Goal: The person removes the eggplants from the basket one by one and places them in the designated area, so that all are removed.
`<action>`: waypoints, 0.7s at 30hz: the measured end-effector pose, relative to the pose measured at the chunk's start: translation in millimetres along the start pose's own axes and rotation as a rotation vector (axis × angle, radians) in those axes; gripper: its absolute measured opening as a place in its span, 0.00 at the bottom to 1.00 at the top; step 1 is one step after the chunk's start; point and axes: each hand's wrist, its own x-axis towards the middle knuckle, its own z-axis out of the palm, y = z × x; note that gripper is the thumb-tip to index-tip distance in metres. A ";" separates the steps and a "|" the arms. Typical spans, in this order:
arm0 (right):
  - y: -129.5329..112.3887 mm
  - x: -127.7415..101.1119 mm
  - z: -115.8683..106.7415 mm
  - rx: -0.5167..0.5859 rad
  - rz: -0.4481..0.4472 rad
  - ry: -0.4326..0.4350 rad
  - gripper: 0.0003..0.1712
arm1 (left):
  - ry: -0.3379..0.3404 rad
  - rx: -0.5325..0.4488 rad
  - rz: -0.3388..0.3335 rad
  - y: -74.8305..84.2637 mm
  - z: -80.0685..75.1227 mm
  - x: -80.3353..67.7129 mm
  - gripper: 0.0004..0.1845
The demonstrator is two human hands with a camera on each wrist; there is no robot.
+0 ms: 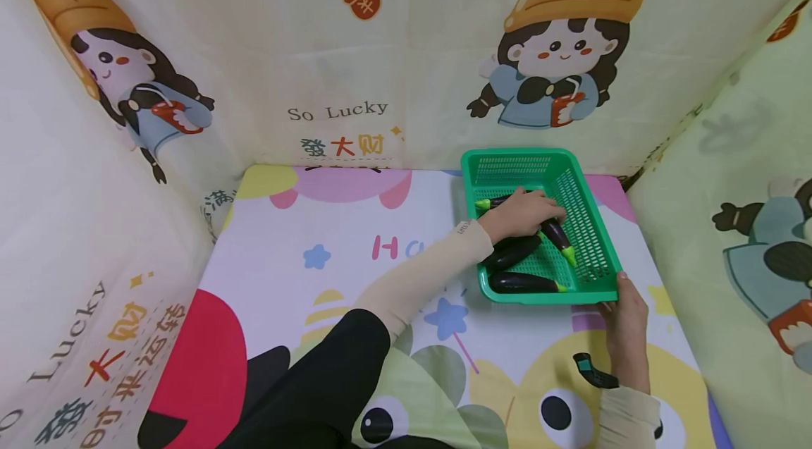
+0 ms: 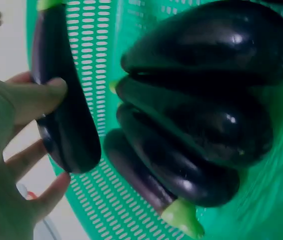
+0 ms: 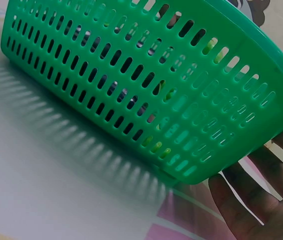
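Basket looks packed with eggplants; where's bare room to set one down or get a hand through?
The green basket is crowded: eggplants cover its near and middle floor, the left hand grips one. Only its far end shows bare mesh. The mat left of the basket, up to the cloth wall, is free. The right hand steadies the near right corner, narrowing that side.

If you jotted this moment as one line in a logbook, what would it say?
left hand: grips an eggplant inside green basket | right hand: fingers steady basket's near corner | other eggplants: lying in basket | surface: cartoon mat
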 end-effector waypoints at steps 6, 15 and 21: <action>-0.1 1.3 0.3 -0.021 0.002 0.000 0.36 | -0.034 -0.028 -0.001 5.3 2.6 10.4 0.21; -1.4 -0.3 0.2 0.004 -0.012 0.026 0.32 | -0.068 -0.011 0.014 9.2 3.6 19.8 0.18; 0.7 1.7 0.0 -0.003 -0.005 0.022 0.29 | -0.116 -0.045 0.024 15.9 4.2 27.5 0.21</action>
